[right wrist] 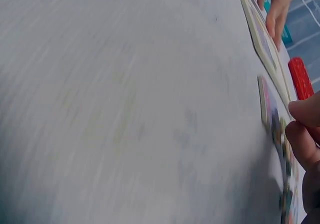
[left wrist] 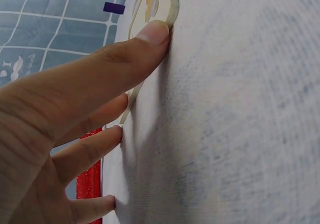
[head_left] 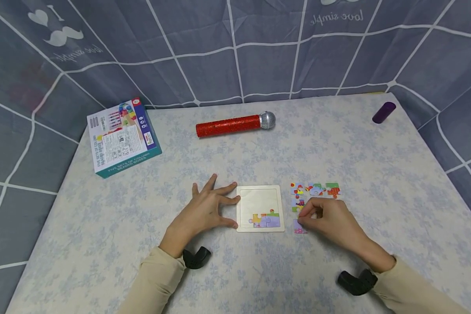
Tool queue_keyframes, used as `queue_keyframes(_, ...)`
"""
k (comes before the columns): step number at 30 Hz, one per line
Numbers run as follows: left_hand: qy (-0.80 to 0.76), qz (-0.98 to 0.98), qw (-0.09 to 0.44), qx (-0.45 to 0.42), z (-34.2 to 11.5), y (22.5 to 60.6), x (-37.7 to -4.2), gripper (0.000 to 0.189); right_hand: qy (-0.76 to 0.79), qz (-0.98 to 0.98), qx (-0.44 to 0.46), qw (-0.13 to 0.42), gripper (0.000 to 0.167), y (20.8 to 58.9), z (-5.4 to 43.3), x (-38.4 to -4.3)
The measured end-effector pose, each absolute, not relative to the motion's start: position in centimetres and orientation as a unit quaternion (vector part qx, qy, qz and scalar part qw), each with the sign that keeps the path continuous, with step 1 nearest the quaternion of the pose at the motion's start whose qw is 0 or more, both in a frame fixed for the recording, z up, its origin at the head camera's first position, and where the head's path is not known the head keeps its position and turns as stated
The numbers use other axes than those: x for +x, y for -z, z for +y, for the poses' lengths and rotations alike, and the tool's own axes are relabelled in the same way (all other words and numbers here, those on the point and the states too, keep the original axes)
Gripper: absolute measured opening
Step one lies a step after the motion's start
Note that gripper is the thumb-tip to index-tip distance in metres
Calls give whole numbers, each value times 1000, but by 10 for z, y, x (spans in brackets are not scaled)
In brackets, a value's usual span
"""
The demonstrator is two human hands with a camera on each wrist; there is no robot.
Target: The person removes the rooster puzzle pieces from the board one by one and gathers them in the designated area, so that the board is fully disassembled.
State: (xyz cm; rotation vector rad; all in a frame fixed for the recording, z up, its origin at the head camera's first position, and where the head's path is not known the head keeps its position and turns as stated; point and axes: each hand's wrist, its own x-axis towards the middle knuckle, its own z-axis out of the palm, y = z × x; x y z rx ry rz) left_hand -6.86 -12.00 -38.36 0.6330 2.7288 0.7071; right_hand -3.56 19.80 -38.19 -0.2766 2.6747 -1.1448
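Observation:
In the head view my left hand [head_left: 204, 209] lies spread at the left side of a square wooden puzzle tray [head_left: 259, 186], its thumb and some fingertips touching the edge. The left wrist view shows the thumb against the tray's rim [left wrist: 174, 8]. Joined puzzle pieces [head_left: 267, 220], purple, green and yellow, lie in the tray's lower right. Over loose puzzle pieces [head_left: 315, 189] right of the tray is my right hand [head_left: 333, 220], thumb and index fingertips close together beside a purple and pink piece [head_left: 299, 226]. Whether they pinch a piece is hidden.
A red glittery microphone [head_left: 231, 125] with a silver head lies behind the tray. At the back left sits a toy box [head_left: 123, 137]; a dark purple cylinder [head_left: 383, 112] lies at the back right. A grey-blue checked curtain [head_left: 235, 52] hangs behind the table.

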Motion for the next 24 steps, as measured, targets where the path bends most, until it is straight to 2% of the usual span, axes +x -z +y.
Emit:
queue_keyframes(10, -239, 937, 128, 220, -120, 383, -69, 70, 380, 906, -144, 118, 9, 379, 160, -44)
queue_keyframes(19, -242, 937, 129, 217, -120, 384, -68, 70, 341, 914, -185, 117, 23, 380, 137, -47)
queue_keyframes(24, -245, 937, 127, 214, -119, 384, -68, 70, 318, 923, -181, 121, 24, 381, 134, -46)
